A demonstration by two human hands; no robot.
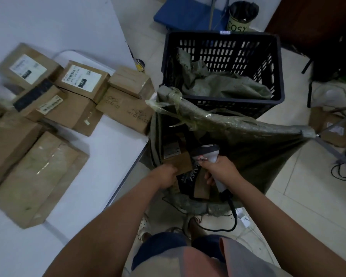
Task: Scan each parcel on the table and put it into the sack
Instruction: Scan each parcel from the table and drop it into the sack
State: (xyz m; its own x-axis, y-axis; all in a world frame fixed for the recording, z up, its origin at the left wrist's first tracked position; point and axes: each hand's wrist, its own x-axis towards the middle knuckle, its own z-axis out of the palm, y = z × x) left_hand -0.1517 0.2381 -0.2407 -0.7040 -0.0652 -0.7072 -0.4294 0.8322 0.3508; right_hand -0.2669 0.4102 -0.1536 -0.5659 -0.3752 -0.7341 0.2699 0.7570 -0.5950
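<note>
Biggest thing first: the white rectangular table (108, 148) sits just left of the wide grey-green woven sack (248, 140), and it's loaded with a pile of brown taped cardboard parcels (38, 172), so lots left to go. Behind the sack is a black slotted plastic crate (224, 47) with more crumpled sacking in it.

The parcel in play is a small brown cardboard box with a white label (176, 156), right over the sack's mouth at its near-left side. The left hand (166, 175) has its fingers curled round the box's near edge. The right hand (222, 172) is wrapped around the grip of a grey-and-white corded barcode scanner (210, 151), whose head is right beside the box.

Looks like the drop-in stage to me. I'd lower the box down past the rim before letting go, keep the scanner cable out of the opening, and aim for a gap between the boxes already inside.
</note>
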